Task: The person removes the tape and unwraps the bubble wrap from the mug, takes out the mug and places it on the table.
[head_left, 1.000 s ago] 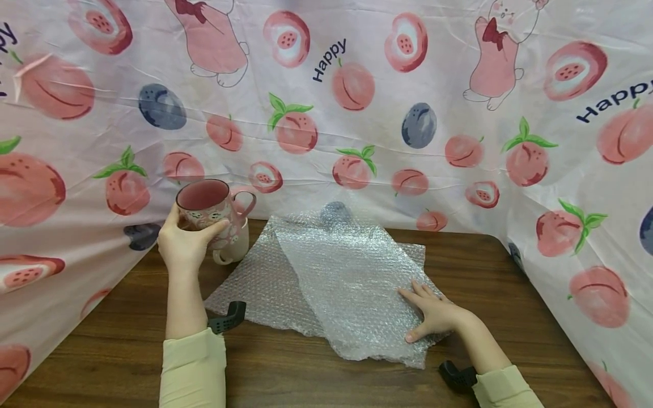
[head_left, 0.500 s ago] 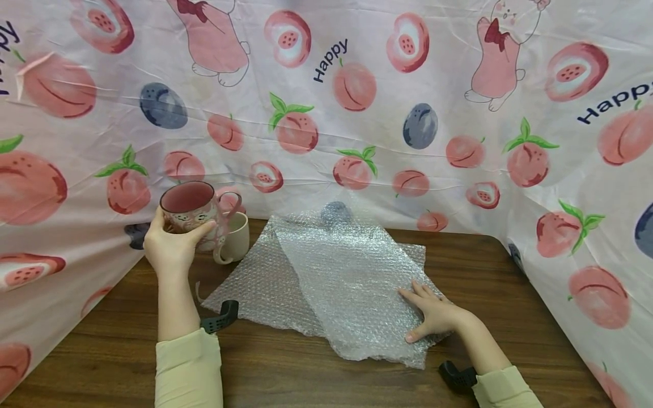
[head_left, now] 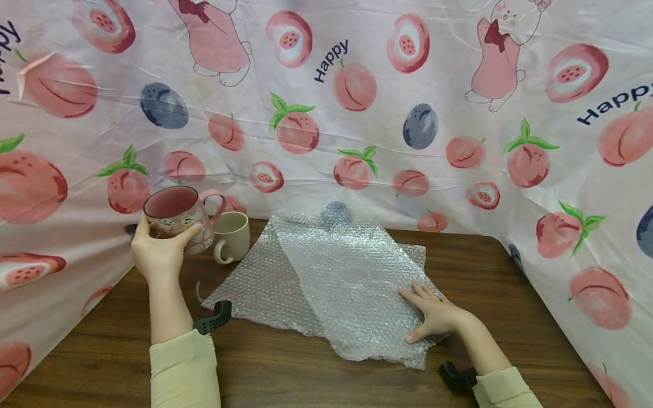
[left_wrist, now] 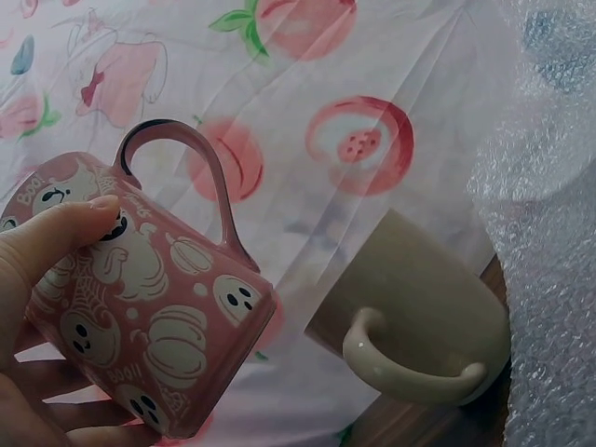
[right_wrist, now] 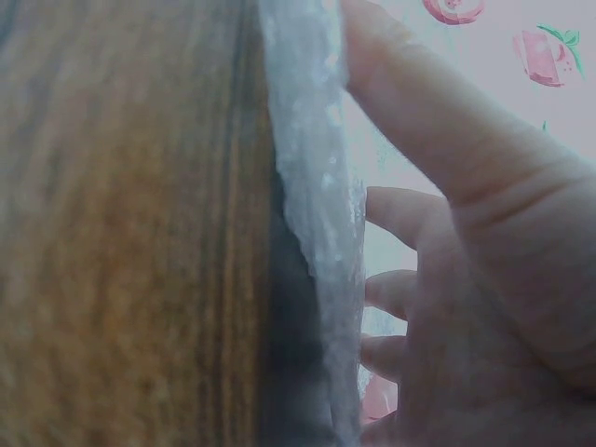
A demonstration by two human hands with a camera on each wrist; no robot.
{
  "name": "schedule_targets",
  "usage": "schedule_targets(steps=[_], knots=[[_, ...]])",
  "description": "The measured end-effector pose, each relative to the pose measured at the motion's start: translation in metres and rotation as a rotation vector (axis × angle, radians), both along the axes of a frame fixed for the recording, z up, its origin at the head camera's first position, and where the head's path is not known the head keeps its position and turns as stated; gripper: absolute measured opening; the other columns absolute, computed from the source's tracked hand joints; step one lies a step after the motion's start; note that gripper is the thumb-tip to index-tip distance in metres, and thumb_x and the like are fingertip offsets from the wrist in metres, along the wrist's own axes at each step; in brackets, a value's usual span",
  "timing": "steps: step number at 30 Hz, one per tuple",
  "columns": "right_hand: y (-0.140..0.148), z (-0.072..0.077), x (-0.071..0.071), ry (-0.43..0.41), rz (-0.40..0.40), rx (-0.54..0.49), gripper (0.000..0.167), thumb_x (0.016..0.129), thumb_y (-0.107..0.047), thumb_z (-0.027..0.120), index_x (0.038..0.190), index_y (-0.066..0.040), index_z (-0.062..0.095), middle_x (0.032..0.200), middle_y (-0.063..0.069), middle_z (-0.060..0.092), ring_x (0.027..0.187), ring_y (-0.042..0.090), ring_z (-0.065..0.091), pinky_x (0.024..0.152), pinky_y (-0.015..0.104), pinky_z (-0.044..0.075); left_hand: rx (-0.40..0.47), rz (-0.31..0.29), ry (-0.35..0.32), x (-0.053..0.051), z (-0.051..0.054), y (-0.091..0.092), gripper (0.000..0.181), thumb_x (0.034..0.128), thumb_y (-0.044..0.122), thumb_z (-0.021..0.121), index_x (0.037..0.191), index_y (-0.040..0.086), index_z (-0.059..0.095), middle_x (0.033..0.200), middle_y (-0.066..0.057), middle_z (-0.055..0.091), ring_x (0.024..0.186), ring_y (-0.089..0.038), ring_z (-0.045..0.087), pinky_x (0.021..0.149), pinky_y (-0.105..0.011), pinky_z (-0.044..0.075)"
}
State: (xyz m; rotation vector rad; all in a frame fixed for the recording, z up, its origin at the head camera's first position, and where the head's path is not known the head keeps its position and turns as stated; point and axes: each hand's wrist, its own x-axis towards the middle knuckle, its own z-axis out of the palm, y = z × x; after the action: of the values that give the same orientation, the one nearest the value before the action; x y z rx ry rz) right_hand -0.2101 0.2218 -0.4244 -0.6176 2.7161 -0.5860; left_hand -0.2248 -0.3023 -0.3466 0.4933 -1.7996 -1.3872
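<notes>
My left hand [head_left: 160,249] grips a pink mug [head_left: 176,212] by its body, above the table at the far left. White ghosts and pumpkins cover the mug's side in the left wrist view, and its handle [left_wrist: 191,149] points away from my palm. Just right of it a cream mug [head_left: 233,235] stands upright on the table. Sheets of bubble wrap [head_left: 347,289] lie across the middle, one over another. My right hand [head_left: 433,311] rests on the bubble wrap's right part with fingers spread; in the right wrist view its fingertips touch the sheet's surface.
The wooden table [head_left: 285,368] runs up to a fruit-printed cloth [head_left: 306,170] that hangs at the back and both sides. A thin strip of wrap [head_left: 199,292] curls up at the sheet's left corner. Dark wrist mounts [head_left: 214,318] sit on both arms.
My left hand has moved left and slightly down with the pink mug, uncovering more of the cream mug behind it. The right hand and bubble wrap have stayed in place.
</notes>
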Motion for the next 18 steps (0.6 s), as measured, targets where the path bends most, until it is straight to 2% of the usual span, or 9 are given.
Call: schedule_targets(steps=[8, 18], knots=[[-0.001, 0.000, 0.001, -0.001, -0.002, -0.002, 0.110, 0.068, -0.051, 0.081, 0.152, -0.009, 0.026, 0.155, 0.028, 0.002, 0.139, 0.049, -0.002, 0.098, 0.075, 0.002, 0.001, 0.071, -0.001, 0.000, -0.008, -0.011, 0.087, 0.0581, 0.033, 0.093, 0.136, 0.033, 0.054, 0.131, 0.004, 0.058, 0.122, -0.014, 0.048, 0.104, -0.030, 0.034], [0.000, -0.001, 0.000, -0.007, -0.004, -0.007, 0.110, 0.068, -0.051, 0.081, 0.153, -0.010, 0.025, 0.155, 0.027, 0.000, 0.139, 0.048, -0.003, 0.098, 0.074, 0.001, 0.022, 0.139, -0.010, 0.000, -0.020, -0.023, 0.084, 0.0588, 0.031, 0.093, 0.134, 0.026, 0.057, 0.129, 0.003, 0.060, 0.121, -0.015, 0.050, 0.105, -0.028, 0.031]])
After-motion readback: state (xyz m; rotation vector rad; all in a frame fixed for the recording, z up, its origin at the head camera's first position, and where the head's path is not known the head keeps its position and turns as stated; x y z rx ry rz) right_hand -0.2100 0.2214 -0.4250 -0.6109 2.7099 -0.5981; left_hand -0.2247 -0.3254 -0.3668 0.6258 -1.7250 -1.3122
